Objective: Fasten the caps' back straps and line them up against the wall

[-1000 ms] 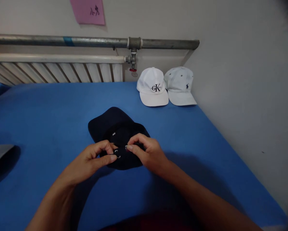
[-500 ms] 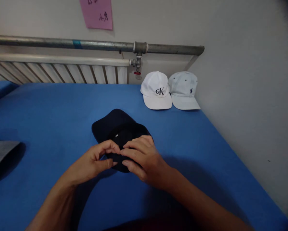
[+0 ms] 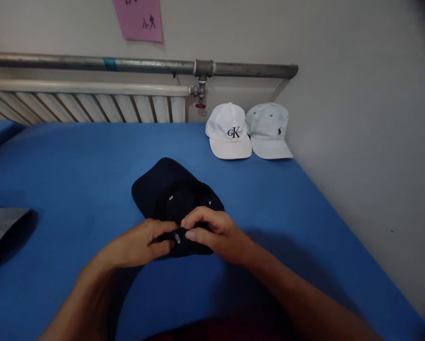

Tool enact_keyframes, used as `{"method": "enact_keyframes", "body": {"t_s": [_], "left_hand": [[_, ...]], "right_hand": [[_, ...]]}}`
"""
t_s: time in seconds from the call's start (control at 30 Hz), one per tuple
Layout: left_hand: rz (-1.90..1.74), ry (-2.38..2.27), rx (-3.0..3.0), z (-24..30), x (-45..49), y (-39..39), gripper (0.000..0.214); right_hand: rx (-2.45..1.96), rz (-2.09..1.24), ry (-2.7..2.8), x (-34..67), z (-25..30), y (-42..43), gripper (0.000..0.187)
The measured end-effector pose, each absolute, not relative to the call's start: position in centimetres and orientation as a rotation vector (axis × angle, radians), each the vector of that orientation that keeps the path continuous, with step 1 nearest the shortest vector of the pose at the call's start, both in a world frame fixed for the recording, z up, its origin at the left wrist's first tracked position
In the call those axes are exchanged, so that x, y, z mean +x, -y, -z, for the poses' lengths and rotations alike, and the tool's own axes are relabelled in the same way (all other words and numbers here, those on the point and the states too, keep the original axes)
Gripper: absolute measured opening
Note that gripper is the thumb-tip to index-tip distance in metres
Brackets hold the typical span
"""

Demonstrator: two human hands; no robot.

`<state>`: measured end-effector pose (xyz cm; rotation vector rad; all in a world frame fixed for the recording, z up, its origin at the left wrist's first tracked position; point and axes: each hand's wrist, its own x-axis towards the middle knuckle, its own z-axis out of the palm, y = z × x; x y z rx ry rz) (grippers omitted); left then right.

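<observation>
A dark navy baseball cap (image 3: 164, 184) lies upside down on the blue surface, brim pointing to the far left and its inside facing up. My left hand (image 3: 141, 241) pinches the cap's back strap from the left, thumb below and fingers above. From the right, my right hand (image 3: 215, 232) grips the same back edge between thumb and fingers. A small metal buckle (image 3: 177, 238) shows on the strap between the two hands. Parts of the cap's rear edge are hidden behind my fingers.
At the back right stand a white cap (image 3: 230, 132) with dark letters and a pale cap (image 3: 269, 132) with a small emblem, side by side. A radiator (image 3: 120, 106) and a metal pipe (image 3: 155, 65) run along the wall. A grey item (image 3: 2, 227) lies at the left edge.
My hands have shifted apart slightly and now grip the strap's edge, with the buckle exposed between them. The right hand's fingers have curled in to a pinch.
</observation>
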<state>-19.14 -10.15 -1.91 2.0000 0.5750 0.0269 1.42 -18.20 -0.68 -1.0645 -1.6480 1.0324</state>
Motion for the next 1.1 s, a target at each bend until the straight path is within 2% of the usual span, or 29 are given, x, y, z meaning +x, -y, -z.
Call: {"method": "enact_keyframes", "body": {"t_s": [0.17, 0.33, 0.47, 0.63, 0.93, 1.1], "left_hand": [[-0.144, -0.635, 1.770, 1.7, -18.5, 10.3, 0.011], [-0.330, -0.701, 1.439, 1.6, -18.3, 10.2, 0.024], [-0.447, -0.759, 1.266, 2.1, -18.2, 10.2, 0.022], [-0.504, -0.930, 1.154, 2.2, -17.8, 10.0, 0.022], [-0.391, -0.911, 1.347, 1.6, -17.9, 10.2, 0.019], [-0.206, -0.788, 1.545, 1.0, -18.1, 10.1, 0.020]], "right_hand": [[-1.079, -1.232, 1.385, 1.6, 1.0, 17.9, 0.007], [-1.161, -1.080, 1.422, 1.7, 0.8, 17.7, 0.004], [-1.192, -0.932, 1.505, 1.9, 0.8, 17.6, 0.006], [-1.085, -0.929, 1.567, 2.3, 0.9, 17.5, 0.008], [-1.357, -0.968, 1.774, 1.9, 0.9, 17.5, 0.011], [-1.058, -0.728, 1.983, 2.0, -0.3, 18.5, 0.012]]}}
